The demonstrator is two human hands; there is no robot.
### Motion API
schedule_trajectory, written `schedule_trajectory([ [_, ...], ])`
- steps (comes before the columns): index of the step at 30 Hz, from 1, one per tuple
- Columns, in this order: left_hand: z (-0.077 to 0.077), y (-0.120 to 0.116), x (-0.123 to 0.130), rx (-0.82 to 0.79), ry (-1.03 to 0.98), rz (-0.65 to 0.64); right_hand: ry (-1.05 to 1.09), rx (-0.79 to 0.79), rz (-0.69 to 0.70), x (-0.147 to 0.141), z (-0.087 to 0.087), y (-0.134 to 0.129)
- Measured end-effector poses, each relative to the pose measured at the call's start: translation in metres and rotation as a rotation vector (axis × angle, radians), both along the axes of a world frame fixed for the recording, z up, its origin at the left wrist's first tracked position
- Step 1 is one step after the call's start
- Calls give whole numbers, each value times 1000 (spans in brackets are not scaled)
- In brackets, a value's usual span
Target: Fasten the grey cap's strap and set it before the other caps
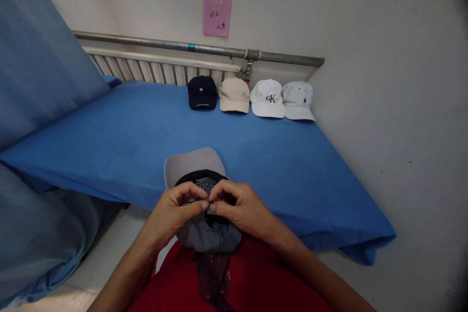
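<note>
A grey baseball cap point(215, 239) is held close to my body at the near edge of the blue-covered table point(146, 122). Its lighter brim point(193, 163) points away from me, and the dark inside faces up. My left hand point(181, 207) pinches the back strap from the left, thumb and forefinger pressed together. From the right, my right hand point(237, 204) pinches the same strap, the fingertips of both hands almost meeting over the cap's rear opening. The fingers hide most of the strap and any fastener on it.
Along the table's back edge stand a black cap point(202, 92), a beige cap point(234, 95), a white cap point(267, 98) and a pale cap point(298, 101). Behind are a radiator point(146, 69) and a metal pipe point(157, 43). A blue curtain point(40, 58) hangs at left.
</note>
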State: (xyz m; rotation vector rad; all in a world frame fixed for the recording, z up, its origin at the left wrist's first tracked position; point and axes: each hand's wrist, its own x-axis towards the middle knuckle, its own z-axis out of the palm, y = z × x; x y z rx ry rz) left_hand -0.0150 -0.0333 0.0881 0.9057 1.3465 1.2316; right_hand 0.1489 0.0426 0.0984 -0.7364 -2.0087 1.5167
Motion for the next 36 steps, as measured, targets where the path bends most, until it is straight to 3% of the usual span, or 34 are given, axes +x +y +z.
schedule_trajectory([
  [10,-1,-2,-2,-31,-21,-77,26,232,-113,1,-8,-3],
  [20,2,0,-2,4,-20,-75,62,264,-163,1,-9,-4],
  [30,1,-3,-3,-22,-48,-81,89,145,-159,0,-7,-4],
  [36,0,-4,1,-31,-11,-78,71,230,-144,1,-6,-6],
])
